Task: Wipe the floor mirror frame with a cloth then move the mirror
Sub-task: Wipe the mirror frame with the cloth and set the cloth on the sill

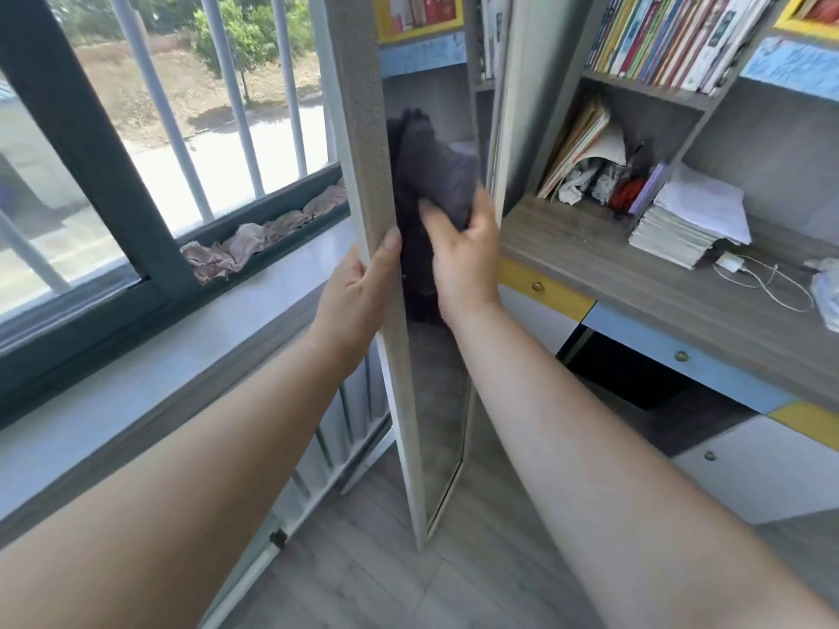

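Mirror, tall and narrow, in a pale speckled grey-white frame (363,143), stands upright on the grey wood-plank floor (390,578), seen nearly edge-on between the two outstretched bare forearms. Left hand (354,297) is closed around the frame's near edge, thumb (386,251) lying up the speckled face, remaining fingers hidden behind the frame. Right hand (463,251), just beside the left and slightly above it, is clenched on a dark grey-purple cloth (436,174); the cloth is bunched above the fingers and pressed against the mirror glass (436,401), with a dark length also hanging below the hand, though cloth and reflection cannot be told apart there. Glass reflects the shelving. Left of the left hand runs a grey window sill (136,392) under a dark green window frame (91,143) with pale vertical bars, and crumpled pinkish rags (254,247) lie in the window track. Right of the right hand stands a wood-grain worktop (635,283) carrying a stack of white papers (685,224) and a white charger with cable (744,270); upright books (672,34) fill the shelf above.
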The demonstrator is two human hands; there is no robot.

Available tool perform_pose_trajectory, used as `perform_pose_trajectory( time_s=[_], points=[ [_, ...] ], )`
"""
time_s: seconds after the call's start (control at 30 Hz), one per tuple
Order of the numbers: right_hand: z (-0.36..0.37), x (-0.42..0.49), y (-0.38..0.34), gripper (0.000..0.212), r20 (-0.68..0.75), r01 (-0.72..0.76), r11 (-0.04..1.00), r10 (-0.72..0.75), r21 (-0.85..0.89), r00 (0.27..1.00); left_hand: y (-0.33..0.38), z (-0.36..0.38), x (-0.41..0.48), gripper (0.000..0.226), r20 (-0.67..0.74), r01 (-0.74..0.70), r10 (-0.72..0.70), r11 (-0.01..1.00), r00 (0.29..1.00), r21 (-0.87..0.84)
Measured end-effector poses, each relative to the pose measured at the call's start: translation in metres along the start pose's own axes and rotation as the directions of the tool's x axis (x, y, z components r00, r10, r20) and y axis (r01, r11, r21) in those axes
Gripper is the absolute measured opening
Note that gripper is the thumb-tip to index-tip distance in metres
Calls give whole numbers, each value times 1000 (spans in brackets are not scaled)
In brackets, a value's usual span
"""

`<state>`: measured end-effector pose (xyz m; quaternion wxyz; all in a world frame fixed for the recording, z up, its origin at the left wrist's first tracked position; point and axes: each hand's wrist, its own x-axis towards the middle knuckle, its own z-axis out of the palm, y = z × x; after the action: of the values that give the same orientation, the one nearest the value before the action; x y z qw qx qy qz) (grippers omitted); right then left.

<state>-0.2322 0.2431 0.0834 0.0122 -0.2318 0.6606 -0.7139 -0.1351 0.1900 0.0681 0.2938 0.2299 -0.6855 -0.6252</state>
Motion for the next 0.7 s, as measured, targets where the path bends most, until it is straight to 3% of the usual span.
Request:
perform_pose_trajectory(
  time_s=[0.03,0.1,0.17,0.3,0.37,0.47,0.53,0.63,0.7],
  points=[
    [-1,-7,4,30,44,46,999,-45,-25,998,-1,1,1,46,0,-13,13,1000,1000,-3],
    [-6,-29,29,36,91,-3,1000,5,-22,996,-5,3,2,42,-5,-25,25,1000,1000,-7],
    [-18,-57,73,38,121,-150,987,156,-57,980,-10,6,4,23,-12,-34,34,999,999,-5],
    [-36,-90,118,22,23,-411,888,424,-206,905,-22,9,3,39,-25,-45,45,999,999,6],
    [-27,-82,106,17,-17,-357,916,360,-185,933,-28,11,4,37,-42,-52,53,998,998,30],
    [-8,-64,77,14,-1,-73,994,73,-77,997,-37,15,9,21,-86,-78,76,997,993,-13],
    [-4,-57,80,19,31,63,996,-60,-70,998,-42,16,11,31,-100,-110,108,994,989,-15],
    [-7,-46,111,28,-1,46,996,-46,-73,999,-48,16,14,24,-135,-160,161,987,978,18],
    [-10,-28,133,23,-77,-42,992,33,-116,996,-51,16,16,20,-141,-159,161,987,977,31]
  ],
)
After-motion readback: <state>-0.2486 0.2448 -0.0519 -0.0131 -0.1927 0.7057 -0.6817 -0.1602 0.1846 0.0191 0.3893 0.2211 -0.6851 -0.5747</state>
